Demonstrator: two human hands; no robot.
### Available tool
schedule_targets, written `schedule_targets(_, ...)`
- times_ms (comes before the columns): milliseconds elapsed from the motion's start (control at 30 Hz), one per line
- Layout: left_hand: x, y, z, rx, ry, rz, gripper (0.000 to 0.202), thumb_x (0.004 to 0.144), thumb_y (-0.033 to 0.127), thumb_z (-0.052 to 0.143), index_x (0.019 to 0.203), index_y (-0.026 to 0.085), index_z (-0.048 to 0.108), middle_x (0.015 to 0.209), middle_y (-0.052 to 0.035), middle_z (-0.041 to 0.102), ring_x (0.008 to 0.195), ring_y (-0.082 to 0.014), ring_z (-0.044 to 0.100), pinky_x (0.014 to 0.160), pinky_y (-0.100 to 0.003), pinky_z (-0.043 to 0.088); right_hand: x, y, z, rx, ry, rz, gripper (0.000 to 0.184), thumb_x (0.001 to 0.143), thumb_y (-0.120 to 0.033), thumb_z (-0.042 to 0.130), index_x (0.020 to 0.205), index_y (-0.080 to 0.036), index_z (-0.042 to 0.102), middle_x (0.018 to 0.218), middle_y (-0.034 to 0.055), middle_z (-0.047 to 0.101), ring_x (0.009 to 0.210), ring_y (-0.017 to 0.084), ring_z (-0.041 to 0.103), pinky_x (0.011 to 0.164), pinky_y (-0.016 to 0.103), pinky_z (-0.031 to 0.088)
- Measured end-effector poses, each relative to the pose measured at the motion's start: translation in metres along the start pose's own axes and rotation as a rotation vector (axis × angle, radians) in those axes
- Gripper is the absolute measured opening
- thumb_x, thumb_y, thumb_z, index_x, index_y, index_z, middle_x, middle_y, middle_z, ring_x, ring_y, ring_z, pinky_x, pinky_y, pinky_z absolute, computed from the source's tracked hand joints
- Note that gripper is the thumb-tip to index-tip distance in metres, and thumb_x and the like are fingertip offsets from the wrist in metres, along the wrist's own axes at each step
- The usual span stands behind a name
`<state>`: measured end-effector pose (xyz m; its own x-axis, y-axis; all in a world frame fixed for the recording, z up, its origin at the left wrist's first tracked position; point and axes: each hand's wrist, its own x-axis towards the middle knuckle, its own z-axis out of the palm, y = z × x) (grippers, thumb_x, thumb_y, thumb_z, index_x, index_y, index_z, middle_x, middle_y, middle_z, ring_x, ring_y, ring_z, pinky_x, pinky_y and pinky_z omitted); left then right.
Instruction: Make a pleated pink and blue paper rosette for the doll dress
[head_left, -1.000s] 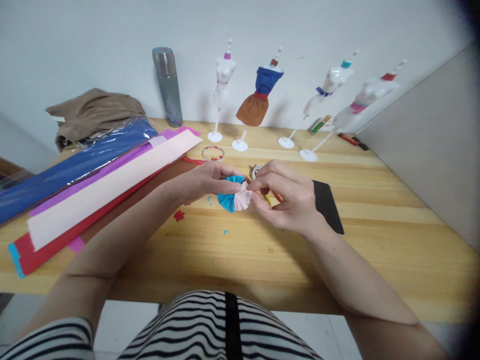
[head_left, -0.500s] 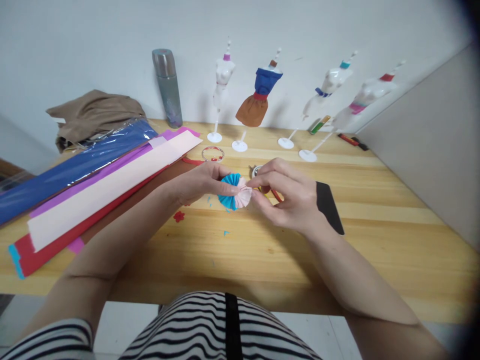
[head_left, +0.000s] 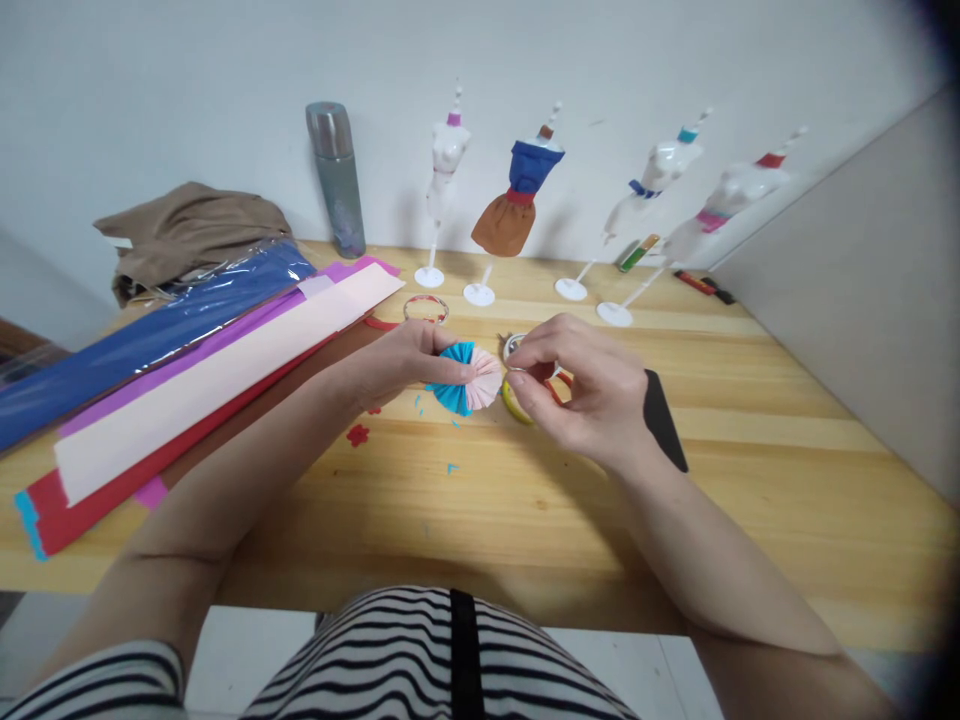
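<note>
My left hand (head_left: 401,362) pinches a small pleated paper fan (head_left: 463,377), half blue and half pink, just above the wooden table (head_left: 465,500). My right hand (head_left: 577,385) is closed in a pinch just right of the fan's pink edge, with its fingertips over a small round thing (head_left: 514,345) and a yellow-green piece (head_left: 514,403). What the right fingers hold is too small to name. Several white mini mannequins stand along the wall; one (head_left: 517,200) wears a blue and brown paper dress.
Long paper sheets (head_left: 187,375) in blue, purple, pink and red lie at the left. A metal flask (head_left: 336,177) and brown cloth (head_left: 187,225) sit at the back. A tape ring (head_left: 425,308) lies near the mannequin bases. A black flat object (head_left: 664,425) is by my right wrist.
My right hand has drawn slightly right off the fan's pink edge and curled over the small items beside it. The fan has turned a little in my left hand.
</note>
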<state>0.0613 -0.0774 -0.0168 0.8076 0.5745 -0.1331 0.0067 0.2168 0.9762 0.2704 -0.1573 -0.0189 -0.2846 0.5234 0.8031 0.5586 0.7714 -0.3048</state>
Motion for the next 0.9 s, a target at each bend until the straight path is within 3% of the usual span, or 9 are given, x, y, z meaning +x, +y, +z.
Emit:
schedule_targets(300,-0.0004,0.0025,0.0011,0.007,0.015,0.006,0.032,0.062,0.034,0.096,0.074,0.011,0.077,0.073,-0.0042,0.074,0.068,-0.0128,0.063,0.069,-0.027,0.051,0.0005,-0.0003,-0.0025,-0.013,-0.075,-0.089,0.022,0.088,-0.004,0.061,0.095,-0.023,0.068,0.083,0.0039,0.065,0.066,0.016,0.063,0.054,0.029,0.051)
schedule_targets(533,0.0024,-0.0001,0.0007,-0.016,0.013,0.018,0.035,0.059,0.035,0.098,0.071,0.01,0.076,0.069,-0.0033,0.072,0.064,-0.0108,0.061,0.065,-0.025,0.049,-0.0015,0.0036,-0.0003,-0.063,-0.065,-0.075,0.016,0.093,-0.011,0.063,0.098,-0.025,0.068,0.086,0.0037,0.067,0.065,0.016,0.061,0.054,0.03,0.052)
schedule_targets(900,0.0008,0.0005,-0.0023,0.007,0.04,0.022,0.03,0.064,0.033,0.094,0.079,0.011,0.079,0.077,-0.0069,0.077,0.07,-0.014,0.067,0.071,-0.027,0.055,-0.0001,-0.0018,-0.0024,-0.034,-0.103,-0.052,0.018,0.09,-0.008,0.062,0.083,-0.024,0.059,0.074,0.0007,0.06,0.063,0.015,0.058,0.054,0.03,0.049)
